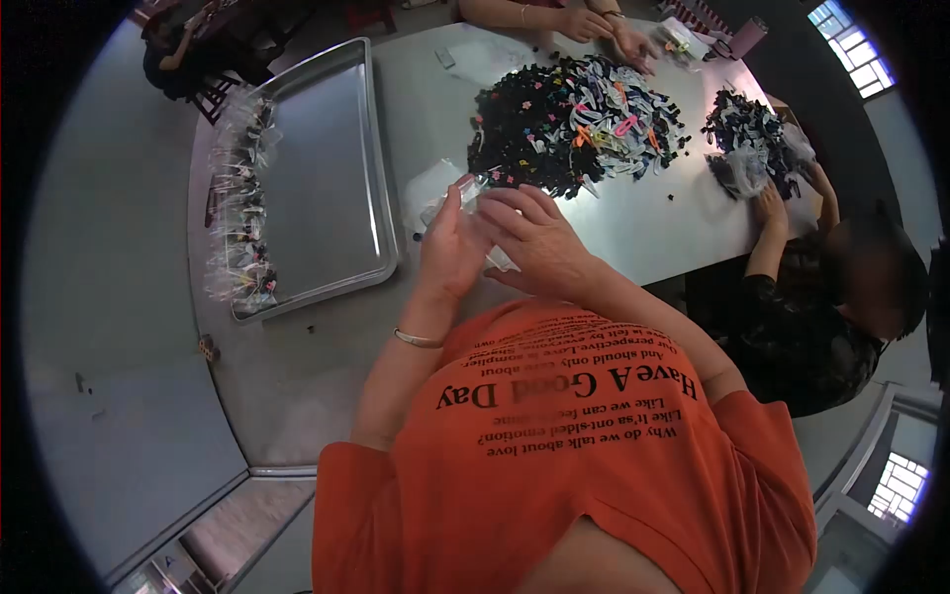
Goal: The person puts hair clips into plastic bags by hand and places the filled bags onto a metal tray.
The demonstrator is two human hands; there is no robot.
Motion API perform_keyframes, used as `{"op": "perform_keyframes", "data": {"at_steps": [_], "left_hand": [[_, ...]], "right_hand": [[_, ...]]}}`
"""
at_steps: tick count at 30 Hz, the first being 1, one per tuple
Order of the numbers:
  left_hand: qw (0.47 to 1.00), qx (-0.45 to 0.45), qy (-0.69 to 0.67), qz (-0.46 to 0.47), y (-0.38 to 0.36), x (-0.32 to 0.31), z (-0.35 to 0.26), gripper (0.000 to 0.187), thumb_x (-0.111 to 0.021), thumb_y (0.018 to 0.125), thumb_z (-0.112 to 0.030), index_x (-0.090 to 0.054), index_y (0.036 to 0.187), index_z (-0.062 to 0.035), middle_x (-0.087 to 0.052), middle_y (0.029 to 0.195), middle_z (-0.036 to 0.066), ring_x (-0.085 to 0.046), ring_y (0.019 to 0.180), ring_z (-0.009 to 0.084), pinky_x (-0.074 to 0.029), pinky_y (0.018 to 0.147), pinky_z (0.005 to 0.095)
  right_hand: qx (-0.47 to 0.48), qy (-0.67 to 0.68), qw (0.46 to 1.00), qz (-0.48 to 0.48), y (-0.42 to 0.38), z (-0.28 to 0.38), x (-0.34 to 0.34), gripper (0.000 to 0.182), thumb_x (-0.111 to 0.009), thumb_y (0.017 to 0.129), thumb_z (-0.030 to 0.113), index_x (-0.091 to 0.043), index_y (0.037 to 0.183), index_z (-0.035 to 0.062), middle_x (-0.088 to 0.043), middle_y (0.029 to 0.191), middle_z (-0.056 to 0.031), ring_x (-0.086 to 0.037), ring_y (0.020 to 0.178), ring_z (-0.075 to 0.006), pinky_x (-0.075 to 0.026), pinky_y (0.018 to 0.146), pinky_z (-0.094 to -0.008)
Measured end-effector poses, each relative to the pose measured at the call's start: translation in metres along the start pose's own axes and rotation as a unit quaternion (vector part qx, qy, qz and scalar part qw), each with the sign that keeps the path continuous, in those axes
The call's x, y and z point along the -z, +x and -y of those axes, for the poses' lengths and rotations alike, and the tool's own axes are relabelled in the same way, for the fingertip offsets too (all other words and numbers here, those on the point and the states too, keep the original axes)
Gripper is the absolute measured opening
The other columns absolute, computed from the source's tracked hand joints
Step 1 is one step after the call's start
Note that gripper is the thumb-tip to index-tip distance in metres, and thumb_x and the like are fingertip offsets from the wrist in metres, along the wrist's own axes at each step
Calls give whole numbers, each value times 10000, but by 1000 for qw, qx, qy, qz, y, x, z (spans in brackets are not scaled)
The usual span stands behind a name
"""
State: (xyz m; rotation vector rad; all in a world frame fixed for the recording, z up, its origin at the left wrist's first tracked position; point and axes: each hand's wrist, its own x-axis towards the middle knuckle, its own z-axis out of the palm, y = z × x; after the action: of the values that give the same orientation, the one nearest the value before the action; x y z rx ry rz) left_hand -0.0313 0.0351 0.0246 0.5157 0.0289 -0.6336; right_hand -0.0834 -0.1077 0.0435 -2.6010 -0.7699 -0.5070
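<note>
My left hand [450,252], with a bracelet at its wrist, is raised over the near side of the table, thumb and fingers pointing up. It grips one side of a clear plastic bag [502,259]. Curled over the bag from the other side is my right hand [539,243], its fingertips close to the left hand's. What lies inside the bag is hidden by my fingers. Just beyond my hands spreads a large pile of small clips [579,124], mostly black and white with some pink and orange ones. More clear plastic [430,190] lies left of my hands.
A metal tray [322,158] stands on the left, with filled clear bags [237,213] lined along its far-left side. Another person's hands [584,25] rest across the table [633,233]. On the right, a co-worker [807,337] handles plastic beside a smaller clip pile [742,124].
</note>
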Motion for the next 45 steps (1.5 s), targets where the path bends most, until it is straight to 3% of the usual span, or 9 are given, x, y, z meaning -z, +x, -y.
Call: {"op": "perform_keyframes", "data": {"at_steps": [7,10,12,16,19,24,30,34,45], "left_hand": [[998,7,21,-54,2,18,13,280,-462,959,-268,-480,1151,-65,-591,1029,87,-576,985,207,-480,824,383],[997,38,-21,-63,2,32,13,255,-505,936,-261,-500,1101,-67,-557,1069,128,-551,1011,263,-447,900,437],[992,37,-38,-113,2,42,15,278,-467,952,-272,-501,1127,-59,-566,1075,137,-551,1023,276,-455,901,432],[989,25,-57,-137,1,59,14,270,-509,929,-286,-539,1065,-55,-558,1043,150,-542,1035,305,-454,920,457],[990,27,-68,-124,6,56,15,237,-573,900,-284,-553,1025,-83,-531,1051,134,-525,1051,296,-428,949,464],[990,46,-74,-111,13,48,19,244,-557,910,-289,-554,1030,-77,-532,1057,132,-526,1052,290,-423,957,464],[990,37,-43,-133,9,49,8,286,-546,915,-299,-551,1055,-50,-541,1051,138,-533,1044,292,-461,923,447],[985,28,-83,-147,8,56,5,313,-513,929,-303,-547,1071,-26,-551,1051,143,-545,1029,296,-472,916,440],[987,63,-47,-137,21,34,11,319,-499,936,-322,-547,1064,-34,-562,1058,150,-552,1020,288,-455,924,443]], "right_hand": [[1,-51,998,21,-6,-6,1,519,-717,666,266,-585,1119,51,-477,1181,-75,-406,1191,-273,-294,1036,-434],[13,89,996,11,-19,-17,6,588,-750,645,286,-565,1163,80,-461,1252,-86,-422,1183,-288,-341,992,-434],[-41,146,988,-13,-40,-32,11,591,-763,658,239,-567,1203,123,-465,1302,-117,-442,1181,-309,-365,975,-449],[-366,92,916,-137,-99,-99,-32,352,-732,709,169,-638,1029,55,-559,1106,-129,-588,966,-279,-494,782,-339],[-465,42,882,-64,-110,-131,-27,331,-693,754,254,-642,1038,92,-570,1085,-89,-615,884,-257,-501,765,-363],[-486,2,873,-41,-94,-143,-43,330,-720,700,314,-673,965,122,-592,987,-74,-609,881,-255,-504,729,-384],[-473,-46,877,-71,-107,-157,-47,179,-650,766,271,-692,855,121,-606,884,-60,-616,817,-252,-495,704,-363],[-566,-32,791,-231,-139,-197,-33,190,-643,783,243,-691,834,66,-646,849,-133,-625,795,-299,-493,697,-392],[-659,-136,738,-53,-117,-231,-11,382,-708,694,433,-703,846,82,-670,895,-135,-643,843,-305,-504,709,-429]]}}
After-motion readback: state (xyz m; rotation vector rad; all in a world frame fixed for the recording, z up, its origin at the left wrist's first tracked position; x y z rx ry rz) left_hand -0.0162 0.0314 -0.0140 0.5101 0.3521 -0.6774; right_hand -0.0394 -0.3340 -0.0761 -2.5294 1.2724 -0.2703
